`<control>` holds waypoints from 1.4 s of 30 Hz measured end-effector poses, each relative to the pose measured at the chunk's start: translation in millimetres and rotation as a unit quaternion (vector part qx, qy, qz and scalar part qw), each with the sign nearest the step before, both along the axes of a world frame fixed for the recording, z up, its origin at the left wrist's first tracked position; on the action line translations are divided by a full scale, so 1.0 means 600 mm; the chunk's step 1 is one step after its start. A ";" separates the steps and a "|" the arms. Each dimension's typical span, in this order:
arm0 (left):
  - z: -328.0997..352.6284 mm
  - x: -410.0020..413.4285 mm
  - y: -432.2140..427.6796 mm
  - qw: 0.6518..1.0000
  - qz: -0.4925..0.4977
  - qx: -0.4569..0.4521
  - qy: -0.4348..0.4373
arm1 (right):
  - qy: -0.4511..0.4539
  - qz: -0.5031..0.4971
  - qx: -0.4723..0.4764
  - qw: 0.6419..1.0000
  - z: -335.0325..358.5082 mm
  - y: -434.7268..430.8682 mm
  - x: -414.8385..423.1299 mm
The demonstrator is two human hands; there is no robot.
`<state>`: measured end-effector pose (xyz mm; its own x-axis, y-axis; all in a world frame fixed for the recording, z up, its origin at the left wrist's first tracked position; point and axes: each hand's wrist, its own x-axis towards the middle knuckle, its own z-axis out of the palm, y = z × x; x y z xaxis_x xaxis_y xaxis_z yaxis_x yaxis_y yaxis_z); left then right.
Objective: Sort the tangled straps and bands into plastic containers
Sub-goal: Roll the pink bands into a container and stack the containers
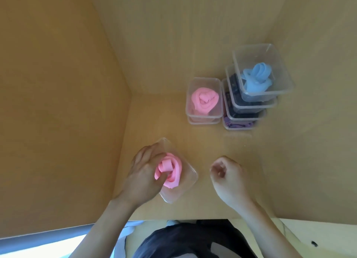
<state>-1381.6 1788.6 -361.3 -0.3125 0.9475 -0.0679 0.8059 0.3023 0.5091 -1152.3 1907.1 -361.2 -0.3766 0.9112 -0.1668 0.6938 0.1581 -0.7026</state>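
Tucking a rolled pink band [172, 171] into the near clear container [188, 177] looks like the step in hand. The person's left hand [144, 172] is clamped on the roll, fingers curled over the container's left rim and thumb pushed into the coil. The container sits skewed on the wooden surface [212, 142], close to the person.

The right hand [226, 174] hovers just beside it, curled into a fist with nothing visible in it.

Further back, a second pink roll [204, 100] fills a clear tub [216, 84] that rests on another tub. Next to it stands a stack of three tubs: a blue band [257, 76] on top, dark bands [234, 86] in the middle, purple bands [237, 125] at the bottom.

Sorting seems nearly finished, since every band in view already lies in a tub. The next move probably calls for pressing the coil flat so it does not spring open, freeing the thumb, then carrying the container to the pink stack, with the right hand steadying it.
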 end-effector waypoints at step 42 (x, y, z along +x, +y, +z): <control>0.027 -0.005 0.028 0.951 0.142 0.106 -0.253 | 0.286 -0.082 0.033 0.954 0.090 -0.029 -0.024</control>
<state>-1384.6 1805.1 -345.1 -0.5363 0.8388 -0.0938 0.3434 0.3184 0.8835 -1166.6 1889.5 -307.4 -0.2405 0.9671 0.0833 0.2181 0.1374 -0.9662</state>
